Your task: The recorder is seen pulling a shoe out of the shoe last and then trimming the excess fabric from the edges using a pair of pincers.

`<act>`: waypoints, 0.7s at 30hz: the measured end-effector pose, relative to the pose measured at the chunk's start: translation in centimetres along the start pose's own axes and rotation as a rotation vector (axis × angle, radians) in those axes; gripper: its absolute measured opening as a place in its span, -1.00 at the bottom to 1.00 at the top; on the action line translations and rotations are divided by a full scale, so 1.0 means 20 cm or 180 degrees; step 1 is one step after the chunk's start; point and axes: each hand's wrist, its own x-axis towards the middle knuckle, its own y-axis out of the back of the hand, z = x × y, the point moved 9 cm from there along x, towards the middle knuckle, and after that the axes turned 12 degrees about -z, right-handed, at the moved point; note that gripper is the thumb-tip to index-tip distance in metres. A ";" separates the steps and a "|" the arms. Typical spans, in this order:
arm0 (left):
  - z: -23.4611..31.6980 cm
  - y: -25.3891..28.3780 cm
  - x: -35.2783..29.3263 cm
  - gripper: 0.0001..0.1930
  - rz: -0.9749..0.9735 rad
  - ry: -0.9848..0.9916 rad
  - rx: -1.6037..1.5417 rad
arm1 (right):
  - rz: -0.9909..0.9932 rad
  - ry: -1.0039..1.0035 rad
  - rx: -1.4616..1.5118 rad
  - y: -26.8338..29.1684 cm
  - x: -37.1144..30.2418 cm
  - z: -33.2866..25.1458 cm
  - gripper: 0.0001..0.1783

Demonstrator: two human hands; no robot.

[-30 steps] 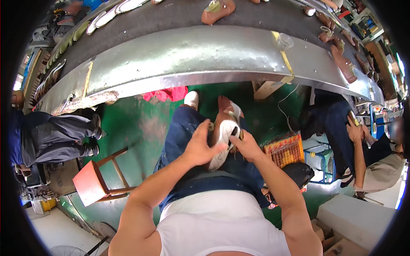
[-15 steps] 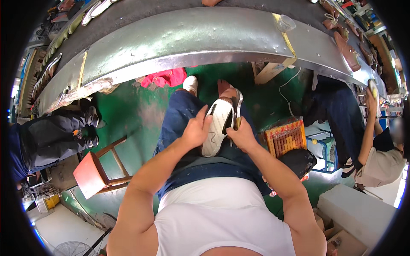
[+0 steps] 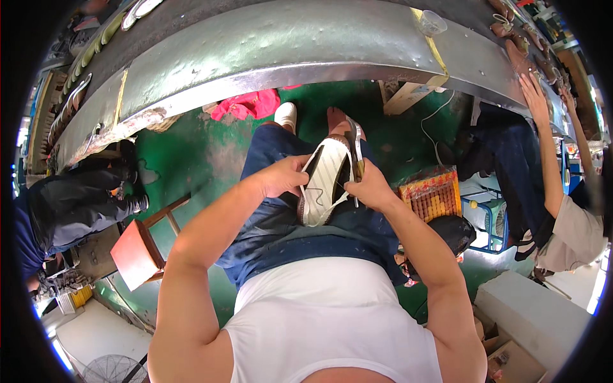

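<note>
A white shoe upper [image 3: 319, 191] with slanting lines and a dark opening rests on my lap, toe toward me. A loose dark thread lies on it. My left hand [image 3: 288, 175] is closed, thumb and fingers pinching the shoe's left edge. On the other side my right hand [image 3: 370, 186] is closed around a metal hand tool with curved ends [image 3: 355, 145], which looks like pincers and points away from me beside the shoe. The right thumb presses near the shoe's right edge. What the hidden fingers touch underneath cannot be told.
A metal-topped bench [image 3: 255, 48] curves across in front, with a clear plastic cup [image 3: 432, 23] on it. A red-topped stool [image 3: 135, 255] stands left, a beaded seat mat [image 3: 431, 195] right. Pink cloth [image 3: 249, 105] lies under the bench. Co-workers sit at both sides; one's hand [image 3: 534, 99] touches the bench.
My left hand has shifted from lying along the shoe's top to pinching its left edge. The shoe has tilted slightly. The co-worker on the right has laid a hand on the bench.
</note>
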 end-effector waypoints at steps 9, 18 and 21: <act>-0.17 -0.08 -0.04 -0.08 0.0632 -0.0939 0.0846 | -0.0530 -0.0365 -0.1539 0.10 -0.41 -0.26 -0.52; -0.20 -0.03 0.00 -0.10 0.0616 -0.0869 0.0820 | -0.0697 0.0688 -0.3900 -0.09 -0.32 -0.45 -0.70; -0.26 -0.05 0.04 -0.22 0.0264 -0.0949 -0.1137 | -0.1095 0.0685 -0.3505 -0.14 -0.27 -0.41 -0.80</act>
